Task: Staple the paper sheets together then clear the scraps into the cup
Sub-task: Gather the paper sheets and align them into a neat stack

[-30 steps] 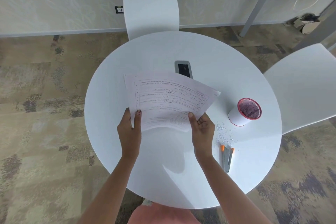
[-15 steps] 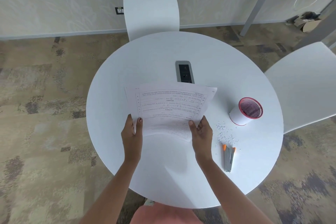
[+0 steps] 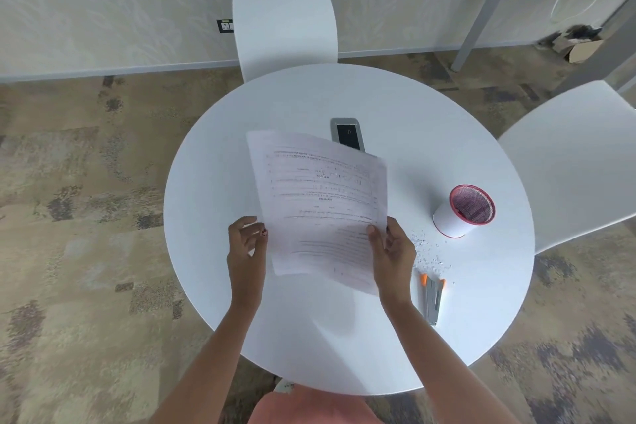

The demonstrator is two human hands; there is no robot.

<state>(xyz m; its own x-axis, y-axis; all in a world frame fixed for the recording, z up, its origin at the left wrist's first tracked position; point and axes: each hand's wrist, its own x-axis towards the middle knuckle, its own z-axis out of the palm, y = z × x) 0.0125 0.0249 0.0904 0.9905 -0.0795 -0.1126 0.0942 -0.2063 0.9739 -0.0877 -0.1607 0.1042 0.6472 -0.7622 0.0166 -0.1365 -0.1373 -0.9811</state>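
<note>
- Your right hand (image 3: 392, 251) pinches the paper sheets (image 3: 320, 203) above the table (image 3: 395, 96); your left hand (image 3: 246, 244) sits loosely curled beside their edge, gripping nothing.
- Step judged: squaring sheets, unstapled. Next, bring the stapler (image 3: 433, 299), lying near the scraps (image 3: 430, 251) and cup (image 3: 461, 213).

White table (image 3: 344, 337); red-rimmed white cup (image 3: 451, 220); orange-tipped grey stapler (image 3: 433, 299)

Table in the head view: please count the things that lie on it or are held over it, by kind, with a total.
1 stack of paper sheets, held by the right hand
1 cup
1 stapler
1 socket panel
1 patch of scraps, pieces too small to count
Total: 5
</note>
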